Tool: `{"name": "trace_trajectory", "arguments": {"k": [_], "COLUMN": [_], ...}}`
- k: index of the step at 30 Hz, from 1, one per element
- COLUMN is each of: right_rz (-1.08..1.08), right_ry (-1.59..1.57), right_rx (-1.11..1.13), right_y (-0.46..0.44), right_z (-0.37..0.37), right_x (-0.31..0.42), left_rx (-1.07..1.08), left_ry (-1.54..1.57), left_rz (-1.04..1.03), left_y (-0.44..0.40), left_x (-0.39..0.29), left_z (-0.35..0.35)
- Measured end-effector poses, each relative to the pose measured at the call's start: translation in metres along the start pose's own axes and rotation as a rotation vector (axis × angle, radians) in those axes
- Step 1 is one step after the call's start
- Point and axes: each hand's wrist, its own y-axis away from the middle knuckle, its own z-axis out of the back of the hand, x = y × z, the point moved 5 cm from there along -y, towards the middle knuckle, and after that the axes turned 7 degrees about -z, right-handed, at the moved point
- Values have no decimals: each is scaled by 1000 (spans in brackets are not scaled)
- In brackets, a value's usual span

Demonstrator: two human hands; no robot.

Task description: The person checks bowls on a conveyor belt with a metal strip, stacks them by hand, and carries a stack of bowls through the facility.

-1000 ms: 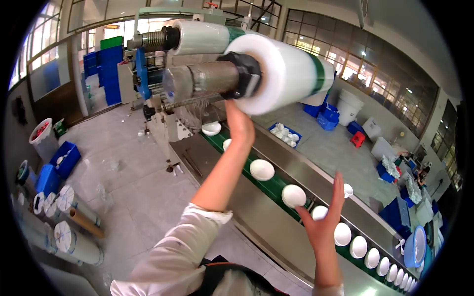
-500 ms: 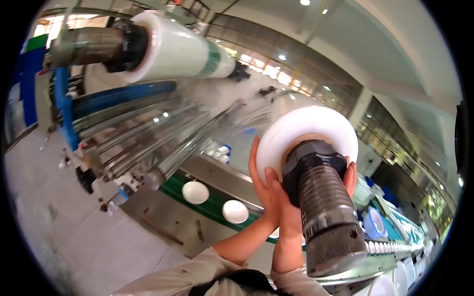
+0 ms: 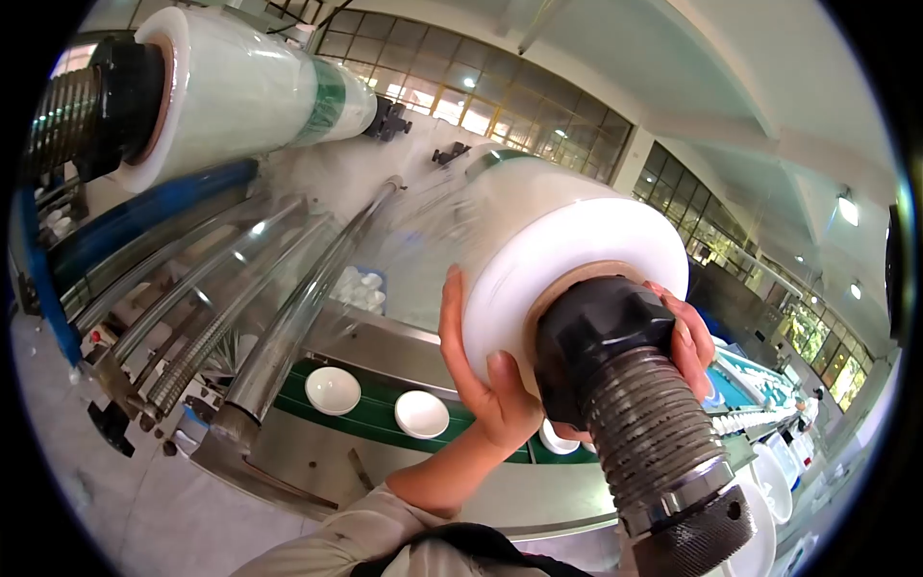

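Note:
A thick roll of clear film (image 3: pixel 596 231) with a white end face points toward me. A black nut (image 3: pixel 601 337) and a threaded metal shaft (image 3: pixel 649 423) stick out from its core. My left hand (image 3: pixel 490 389) grips the roll's lower left side, fingers along the film and thumb at the end face. On the right edge, my right hand (image 3: pixel 687 337) has its fingers curled round the roll beside the nut; the nut and shaft hide the rest of it. Film stretches from the roll toward metal rollers (image 3: pixel 317 288) at the left.
A second film roll (image 3: pixel 240 91) hangs at the upper left. Below, white bowls (image 3: pixel 422 414) sit on a green conveyor (image 3: pixel 370 409) with a metal edge. Behind it is a blue crate of white pieces (image 3: pixel 361 290). White tubs stand at the lower right.
Both hands came together onto the roll from a second ago, when they were apart. Since then the view has turned, and the roll with its shaft now appears larger and closer.

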Motion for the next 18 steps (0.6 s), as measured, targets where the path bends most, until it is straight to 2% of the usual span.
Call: {"name": "trace_trajectory", "arguments": {"k": [2, 4, 6, 7, 8, 10, 13, 14, 16, 18], "right_rz": [-106, -119, -120, -142, -247, -212, -379, -469, -814, -1144], "right_ry": [32, 84, 101, 69, -90, -96, 0, 61, 220, 468], "right_rx": [149, 272, 345, 359, 353, 199, 214, 253, 349, 453], "right_y": [-1, 1, 14, 17, 17, 44, 108, 132, 194, 246], "right_z": [0, -10, -15, -16, -9, 13, 72, 102, 165, 244], "right_x": [-6, -2, 7, 14, 26, 35, 22, 13, -15, -42], "left_rx": [9, 36, 58, 51, 132, -28, -149, -102, 196, 586], "left_ry": [-20, -243, -306, -312, -246, -282, -210, -226, -469, -488], "left_rz": [9, -17, 1, 11, 63, 15, -11, -20, -60, 130], "left_y": [0, 3, 11, 14, 17, 14, 21, 37, 90, 163], "left_x": [1, 3, 0, -2, -2, -11, -11, -7, -4, -1], "left_z": [6, 14, 25, 33, 38, 55, 62, 54, 33, 14]}}
